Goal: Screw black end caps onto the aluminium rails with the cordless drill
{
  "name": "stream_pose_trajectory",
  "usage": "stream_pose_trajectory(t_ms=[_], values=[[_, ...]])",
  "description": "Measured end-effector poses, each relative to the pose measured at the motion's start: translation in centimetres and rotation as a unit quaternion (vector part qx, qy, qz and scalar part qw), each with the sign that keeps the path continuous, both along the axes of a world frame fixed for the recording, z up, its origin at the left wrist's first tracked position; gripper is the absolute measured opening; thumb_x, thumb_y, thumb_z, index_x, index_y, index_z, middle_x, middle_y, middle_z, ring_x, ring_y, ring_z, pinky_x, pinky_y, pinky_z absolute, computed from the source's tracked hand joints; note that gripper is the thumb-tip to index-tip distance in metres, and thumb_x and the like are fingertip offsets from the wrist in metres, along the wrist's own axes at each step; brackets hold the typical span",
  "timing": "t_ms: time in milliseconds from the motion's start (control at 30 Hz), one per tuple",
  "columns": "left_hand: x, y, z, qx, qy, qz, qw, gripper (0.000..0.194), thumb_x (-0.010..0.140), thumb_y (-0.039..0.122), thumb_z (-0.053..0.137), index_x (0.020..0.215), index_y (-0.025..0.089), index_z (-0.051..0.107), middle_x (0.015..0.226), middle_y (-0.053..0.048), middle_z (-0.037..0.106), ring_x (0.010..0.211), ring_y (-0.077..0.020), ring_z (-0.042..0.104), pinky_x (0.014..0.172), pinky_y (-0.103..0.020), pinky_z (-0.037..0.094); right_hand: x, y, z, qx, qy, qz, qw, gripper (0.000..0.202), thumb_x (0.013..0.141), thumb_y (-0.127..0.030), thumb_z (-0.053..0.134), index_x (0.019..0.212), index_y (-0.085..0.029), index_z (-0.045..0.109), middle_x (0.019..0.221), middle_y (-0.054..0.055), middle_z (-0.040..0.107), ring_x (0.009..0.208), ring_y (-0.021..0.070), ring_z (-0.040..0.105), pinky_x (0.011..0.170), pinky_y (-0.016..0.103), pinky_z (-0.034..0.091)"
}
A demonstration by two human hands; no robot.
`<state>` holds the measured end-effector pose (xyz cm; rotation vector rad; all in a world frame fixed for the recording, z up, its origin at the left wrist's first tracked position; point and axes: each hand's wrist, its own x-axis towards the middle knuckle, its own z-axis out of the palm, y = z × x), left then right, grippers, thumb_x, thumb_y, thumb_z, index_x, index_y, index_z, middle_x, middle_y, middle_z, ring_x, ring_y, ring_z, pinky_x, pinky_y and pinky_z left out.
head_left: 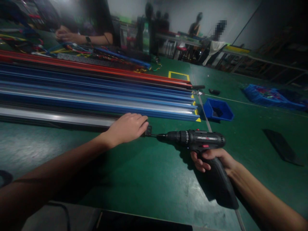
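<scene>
Right hand [213, 158] gripped cordless drill [201, 141] by handle, bit pointed left along counter [149, 179] toward end of grey rail [55, 118]; left hand [127, 127] lay curled, palm down, over that rail end, nearer of two; rail ran left-right beside blue and red rails [96, 93]; drill label unreadable

Green bench [144, 179], matte top, scuffed. Long rails [96, 93] lie side by side across the far left half: red at the back, several blue ones, a grey one nearest, ends stopping near the middle. Yellow tape marks [178, 75] beyond the rail ends. Blue bin [218, 110] sits just past the rail ends, right of centre. Blue bag [271, 96] at the far right edge. Flat black strip [281, 146] towards the right edge. Wire bundles [79, 49] at the far left corner.
</scene>
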<state>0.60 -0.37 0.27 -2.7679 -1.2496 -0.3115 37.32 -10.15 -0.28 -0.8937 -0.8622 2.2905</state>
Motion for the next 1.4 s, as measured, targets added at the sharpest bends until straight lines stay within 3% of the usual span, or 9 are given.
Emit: stream_pose_trajectory(t_ms=[1100, 1400], values=[[-0.09, 0.05, -0.08, 0.003, 0.005, 0.001, 1.0, 0.051, 0.107, 0.038, 0.028, 0.127, 0.012, 0.066, 0.112, -0.014, 0.075, 0.102, -0.0287, 0.071, 0.091, -0.044, 0.053, -0.17, 0.18, 0.04, 0.023, 0.005, 0.012, 1.0, 0.019, 0.081, -0.025, 0.069, 0.09, -0.009, 0.075, 0.075, 0.004, 0.063, 0.055, 0.0088, 0.049, 0.065, 0.027, 0.051], [-0.08, 0.04, 0.05, -0.001, 0.007, 0.001, 1.0, 0.052, 0.107, 0.039, 0.027, 0.128, 0.011, 0.066, 0.112, -0.015, 0.075, 0.102, -0.029, 0.071, 0.09, -0.045, 0.054, 0.0, 0.15, 0.03, 0.017, -0.013, 0.007, 1.0, 0.026, 0.079, -0.025, 0.069, 0.096, -0.006, 0.076, 0.076, 0.006, 0.065, 0.055, 0.01, 0.051, 0.065, 0.028, 0.052]])
